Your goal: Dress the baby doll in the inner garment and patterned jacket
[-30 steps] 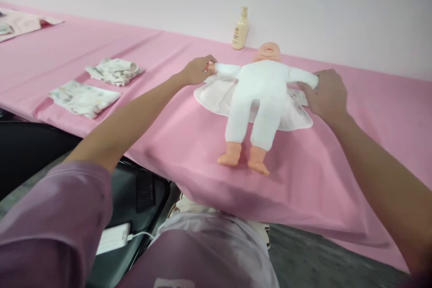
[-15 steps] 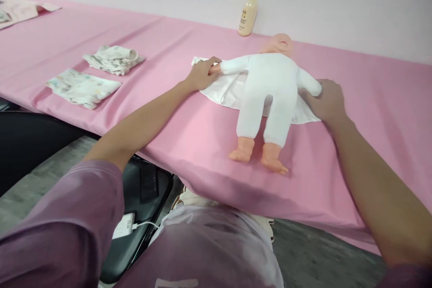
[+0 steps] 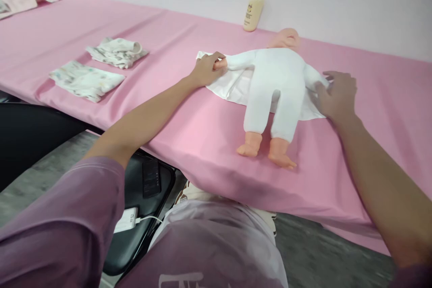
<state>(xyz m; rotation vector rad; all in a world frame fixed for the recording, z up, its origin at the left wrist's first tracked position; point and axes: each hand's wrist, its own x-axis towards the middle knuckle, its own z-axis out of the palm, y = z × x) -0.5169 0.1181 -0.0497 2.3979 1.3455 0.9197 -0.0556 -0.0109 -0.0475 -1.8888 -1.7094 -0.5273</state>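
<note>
A baby doll (image 3: 278,72) in white fabric lies on its back on a white cloth (image 3: 226,87), its feet toward me. The doll's bare feet point to the table's near edge, and its head is at the far side. My left hand (image 3: 206,71) is closed around the doll's small hand at the left. At the doll's other arm, my right hand (image 3: 339,94) has thumb and fingers apart around the sleeve end. That end of the arm is partly hidden by my fingers.
A pump bottle (image 3: 254,11) stands against the wall. Two folded patterned cloths (image 3: 87,80) lie left on the pink-covered table (image 3: 168,130); another cloth (image 3: 20,1) is farther left. Below, a black chair (image 3: 121,247) bears a phone (image 3: 151,177) and a white charger with a cable (image 3: 127,219).
My right hand's fingers have loosened and spread from the doll's arm. The left hand keeps its hold on the doll's hand. The view has shifted slightly.
</note>
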